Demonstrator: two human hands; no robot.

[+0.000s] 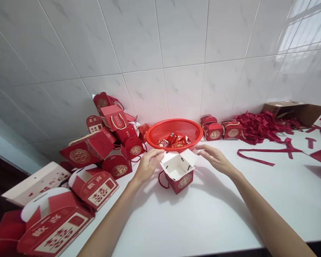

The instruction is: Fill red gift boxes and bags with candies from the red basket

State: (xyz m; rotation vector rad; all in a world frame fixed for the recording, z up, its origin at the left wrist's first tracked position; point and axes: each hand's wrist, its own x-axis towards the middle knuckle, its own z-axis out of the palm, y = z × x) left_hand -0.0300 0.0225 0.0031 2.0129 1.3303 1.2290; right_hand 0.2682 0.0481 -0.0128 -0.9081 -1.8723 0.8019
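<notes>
A small red gift box [180, 182] with a gold emblem stands on the white table, its top flaps spread and its white inside showing. Dark slots mark the inner walls, and a red cord handle [163, 180] loops out at its left. My left hand [149, 163] is at the box's left flap, fingers extended and bent towards it; whether they touch is hard to tell. At the right flap, my right hand [215, 159] has its fingers stretched out and thumb apart. Just behind the box, a red plastic basket [173, 125] holds several wrapped sweets [176, 140].
Red gift boxes [120, 135] are piled at the left, with larger ones [56, 221] nearer me. Two small boxes [214, 131], a heap of dark red ribbons [262, 125] and a cardboard box [307, 114] line the tiled wall at the right. A loose ribbon [256, 150] lies on the table.
</notes>
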